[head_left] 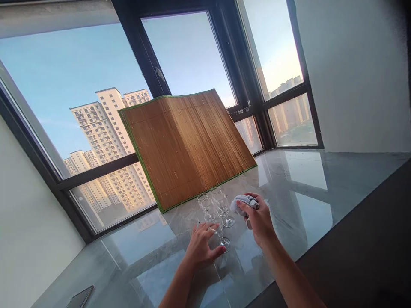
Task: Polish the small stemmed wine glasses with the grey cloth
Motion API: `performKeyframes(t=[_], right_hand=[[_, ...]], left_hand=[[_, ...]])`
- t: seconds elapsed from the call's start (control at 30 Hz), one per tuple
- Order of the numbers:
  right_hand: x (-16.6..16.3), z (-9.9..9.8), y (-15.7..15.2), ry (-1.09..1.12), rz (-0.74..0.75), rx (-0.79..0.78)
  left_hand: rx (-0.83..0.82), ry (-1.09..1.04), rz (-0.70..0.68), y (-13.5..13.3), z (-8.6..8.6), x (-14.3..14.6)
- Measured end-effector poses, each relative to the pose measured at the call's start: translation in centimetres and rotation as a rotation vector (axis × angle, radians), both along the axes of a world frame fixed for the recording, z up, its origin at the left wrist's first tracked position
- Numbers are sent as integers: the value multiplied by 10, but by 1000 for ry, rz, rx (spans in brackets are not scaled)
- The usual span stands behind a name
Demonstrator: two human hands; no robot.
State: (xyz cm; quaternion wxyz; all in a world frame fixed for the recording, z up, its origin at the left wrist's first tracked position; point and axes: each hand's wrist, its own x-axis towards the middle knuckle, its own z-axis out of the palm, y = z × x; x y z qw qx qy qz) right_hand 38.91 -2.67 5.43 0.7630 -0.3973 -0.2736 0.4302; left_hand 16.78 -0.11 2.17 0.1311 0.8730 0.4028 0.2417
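Observation:
Several small clear stemmed glasses stand upright in a close group on the glossy grey stone sill. At the nearest glass, my left hand has its fingers stretched out and its thumb apart; the fingertips overlap the bowl in view, and I cannot tell if they touch it. Just right of the group, my right hand is closed around a bunched pale grey-white cloth, held above the surface. Part of the cloth is hidden by the fingers.
Behind the glasses, a brown bamboo mat with green edging stands upright against the windows. A dark phone lies at the lower left. The sill's front edge runs diagonally at right, beside a white wall.

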Motion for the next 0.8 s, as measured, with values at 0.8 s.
performKeyframes(t=[0.8], right_hand=[[-17,3,-5,-7,52,2]], left_hand=[[-179,95,44,21,-13,1]])
